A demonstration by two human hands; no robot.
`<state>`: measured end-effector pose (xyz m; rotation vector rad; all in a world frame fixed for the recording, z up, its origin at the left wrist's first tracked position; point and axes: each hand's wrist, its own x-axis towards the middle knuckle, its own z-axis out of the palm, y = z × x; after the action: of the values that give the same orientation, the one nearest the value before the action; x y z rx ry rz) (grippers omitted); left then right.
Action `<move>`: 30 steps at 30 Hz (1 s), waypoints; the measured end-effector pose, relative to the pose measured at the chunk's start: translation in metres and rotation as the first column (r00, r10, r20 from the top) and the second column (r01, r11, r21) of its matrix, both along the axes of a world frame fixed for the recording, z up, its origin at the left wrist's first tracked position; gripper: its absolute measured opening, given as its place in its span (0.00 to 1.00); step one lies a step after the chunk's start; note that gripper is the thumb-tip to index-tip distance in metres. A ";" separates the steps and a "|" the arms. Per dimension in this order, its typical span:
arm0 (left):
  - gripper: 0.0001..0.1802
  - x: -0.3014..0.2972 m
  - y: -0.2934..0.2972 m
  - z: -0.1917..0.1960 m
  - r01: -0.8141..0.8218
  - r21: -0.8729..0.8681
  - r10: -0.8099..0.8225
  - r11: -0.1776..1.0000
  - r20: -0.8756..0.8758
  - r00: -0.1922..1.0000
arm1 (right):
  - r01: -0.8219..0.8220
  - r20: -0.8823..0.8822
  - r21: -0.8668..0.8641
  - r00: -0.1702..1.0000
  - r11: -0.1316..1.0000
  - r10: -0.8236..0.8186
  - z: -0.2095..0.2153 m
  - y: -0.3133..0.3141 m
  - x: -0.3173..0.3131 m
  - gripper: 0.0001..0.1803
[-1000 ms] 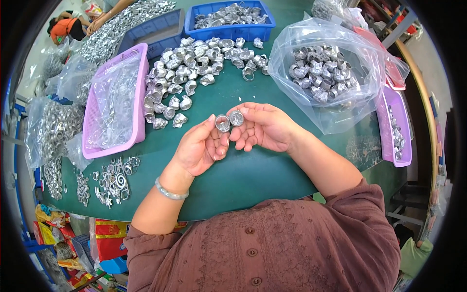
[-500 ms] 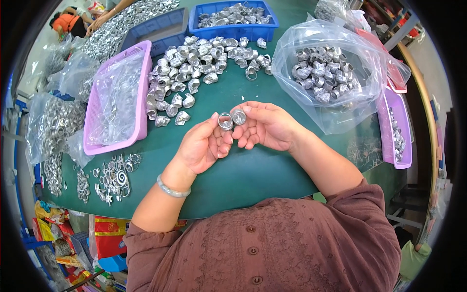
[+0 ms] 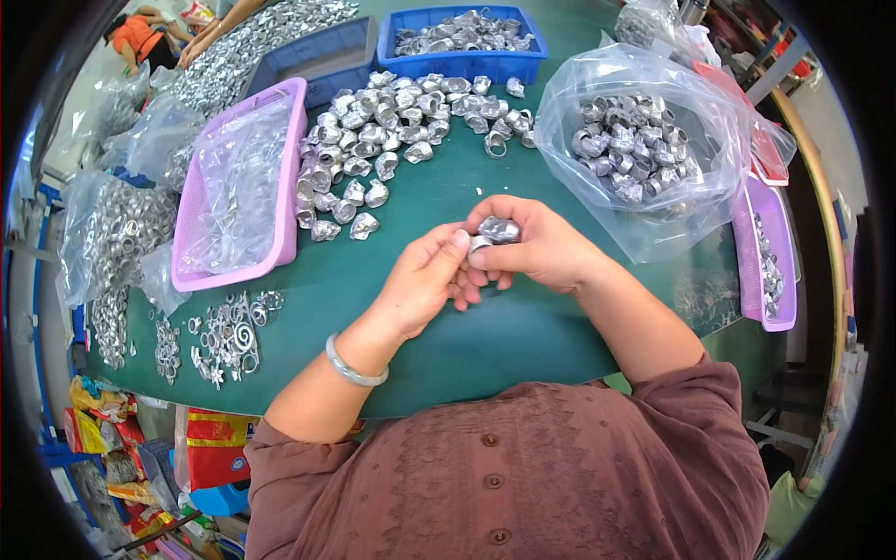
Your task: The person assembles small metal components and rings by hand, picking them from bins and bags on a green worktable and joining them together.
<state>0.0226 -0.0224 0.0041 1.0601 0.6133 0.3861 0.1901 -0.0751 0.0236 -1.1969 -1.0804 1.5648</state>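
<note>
Silvery metal caps fill the scene: a purple tray (image 3: 285,168) at nine o'clock, a loose heap (image 3: 392,121) at eleven. At centre, the left hand (image 3: 425,280) and right hand (image 3: 537,247) together pinch a metal cap (image 3: 495,231); a clear bag (image 3: 644,140) sits at two.

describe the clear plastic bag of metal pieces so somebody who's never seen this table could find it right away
Start at the green table and look past the right hand, toward the far right. The clear plastic bag sits there, open-topped and puffed up, with silver metal pieces heaped inside. Unlike the flat bags on the left, it stands tall beside a purple tray.
</note>
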 end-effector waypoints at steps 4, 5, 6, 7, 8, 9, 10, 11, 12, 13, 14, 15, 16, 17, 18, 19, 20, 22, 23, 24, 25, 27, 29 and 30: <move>0.20 -0.009 0.002 0.007 0.048 0.090 -0.047 0.995 -0.022 0.999 | 0.093 0.203 0.090 0.973 0.992 -0.110 0.030 -0.003 0.017 0.11; 0.20 -0.013 0.007 0.005 0.037 0.090 -0.035 0.995 -0.025 0.999 | 0.156 0.261 0.168 0.945 0.973 -0.196 0.038 -0.002 0.027 0.10; 0.18 -0.019 0.013 0.003 -0.054 0.467 0.130 0.883 -0.133 0.983 | 0.217 0.382 0.286 0.868 0.934 -0.318 0.047 -0.002 0.040 0.11; 0.15 -0.026 0.019 0.002 -0.073 0.779 0.319 0.623 -0.167 0.933 | 0.255 0.475 0.410 0.760 0.876 -0.444 0.054 -0.003 0.057 0.11; 0.16 -0.033 0.030 0.002 -0.046 0.902 0.428 0.429 -0.158 0.890 | 0.238 0.613 0.479 0.599 0.845 -0.516 0.057 -0.007 0.084 0.14; 0.17 -0.043 0.040 0.003 0.005 0.977 0.534 0.214 -0.122 0.837 | 0.202 0.710 0.540 0.412 0.817 -0.571 0.059 -0.011 0.105 0.17; 0.18 -0.050 0.045 0.006 0.078 0.973 0.571 0.216 -0.190 0.799 | 0.200 0.712 0.539 0.410 0.818 -0.570 0.060 -0.013 0.111 0.17; 0.19 -0.055 0.049 0.009 0.150 0.964 0.605 0.220 -0.256 0.754 | 0.064 0.753 0.650 0.077 0.757 -0.653 0.062 -0.014 0.116 0.20; 0.19 -0.058 0.050 0.012 0.229 0.953 0.626 0.198 -0.303 0.718 | -0.111 0.666 0.701 -0.252 0.705 -0.702 0.066 -0.014 0.114 0.22; 0.19 -0.058 0.049 0.013 0.225 0.954 0.628 0.198 -0.300 0.718 | -0.115 0.665 0.701 -0.253 0.704 -0.703 0.068 -0.010 0.111 0.22; 0.19 -0.057 0.048 0.013 0.308 0.933 0.652 0.185 -0.351 0.672 | -0.141 0.693 0.692 -0.146 0.708 -0.706 0.068 -0.004 0.106 0.23; 0.19 -0.056 0.047 0.012 0.393 0.903 0.677 0.176 -0.400 0.618 | -0.167 0.715 0.685 -0.031 0.709 -0.698 0.069 0.005 0.095 0.24; 0.16 -0.055 0.047 0.010 0.403 0.892 0.690 0.205 -0.423 0.587 | -0.053 0.748 0.656 0.175 0.753 -0.640 0.064 0.017 0.070 0.22; 0.16 -0.056 0.048 0.006 0.400 0.893 0.696 0.204 -0.420 0.582 | -0.051 0.808 0.566 0.235 0.823 -0.541 0.059 0.029 0.046 0.21; 0.13 -0.059 0.050 0.002 0.390 0.900 0.714 0.194 -0.402 0.573 | -0.081 0.871 0.436 0.290 0.896 -0.397 0.055 0.042 0.016 0.19; 0.11 -0.057 0.051 0.001 0.380 0.908 0.719 0.174 -0.381 0.581 | -0.270 0.860 0.493 0.292 0.827 -0.418 0.032 0.057 0.003 0.17; 0.06 -0.054 0.052 0.000 0.357 0.923 0.710 0.142 -0.346 0.613 | -0.295 0.904 0.401 0.282 0.867 -0.322 0.020 0.069 -0.014 0.18; 0.05 -0.055 0.053 -0.003 0.344 0.933 0.720 0.105 -0.310 0.621 | -0.281 0.939 0.286 0.271 0.916 -0.210 0.005 0.092 -0.046 0.18; 0.05 -0.056 0.052 -0.004 0.331 0.941 0.729 0.072 -0.276 0.626 | -0.251 0.936 0.291 0.276 0.923 -0.220 -0.002 0.101 -0.058 0.21; 0.03 -0.057 0.052 -0.004 0.336 0.941 0.732 0.028 -0.249 0.634 | -0.209 0.943 0.248 0.276 0.946 -0.186 -0.004 0.109 -0.066 0.21; 0.03 -0.057 0.054 -0.003 0.336 0.941 0.730 0.024 -0.246 0.637 | -0.166 0.949 0.203 0.278 0.965 -0.152 -0.005 0.114 -0.071 0.22; 0.02 -0.058 0.057 0.002 0.063 0.903 0.628 0.425 -0.344 0.698 | -0.179 0.951 0.203 0.268 0.963 -0.151 -0.010 0.118 -0.075 0.23; 0.02 -0.058 0.057 0.008 -0.208 0.565 0.448 0.799 -0.327 0.832 | -0.182 0.944 0.236 0.276 0.954 -0.181 -0.018 0.119 -0.075 0.20; 0.03 -0.059 0.058 0.010 -0.265 0.424 0.395 0.866 -0.255 0.882 | -0.203 0.923 0.277 0.328 0.939 -0.201 -0.019 0.121 -0.074 0.18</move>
<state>-0.0362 0.0358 0.0144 1.4099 1.0693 0.6566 0.1164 0.0456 0.0041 -1.8993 -1.9978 0.4133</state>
